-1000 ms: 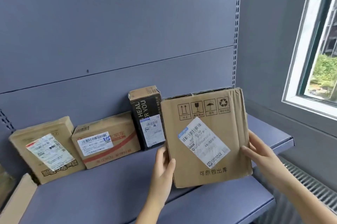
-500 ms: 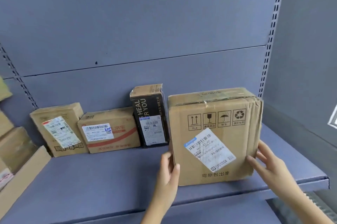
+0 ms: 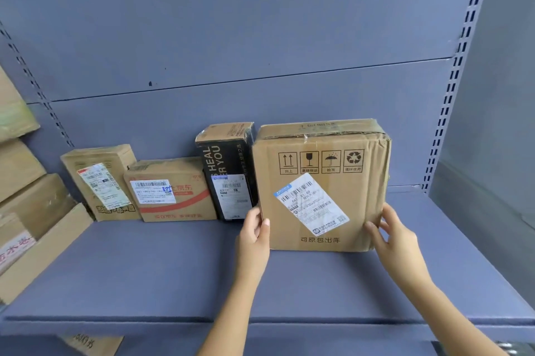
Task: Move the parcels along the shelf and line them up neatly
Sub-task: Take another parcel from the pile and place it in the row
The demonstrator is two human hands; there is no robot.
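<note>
A large brown parcel (image 3: 321, 182) with a white label stands upright on the grey-blue shelf (image 3: 144, 274), close to the back panel. My left hand (image 3: 254, 237) holds its lower left edge, thumb on the front face. My right hand (image 3: 390, 237) holds its lower right corner with spread fingers. Left of it stand a tall black box (image 3: 225, 173), a flat brown box with a red stripe (image 3: 170, 190) and a small brown box (image 3: 100, 182), all in a row against the back panel.
More cardboard boxes (image 3: 26, 205) are stacked at the far left, one leaning onto the shelf. A slotted upright (image 3: 454, 80) and a grey side wall (image 3: 498, 95) bound the right end. Another box (image 3: 92, 344) shows under the shelf front.
The large parcel has been pushed back and left, and now stands beside the black box, near the back panel. Both hands moved with it. The view shifted left, and the window is out of sight.
</note>
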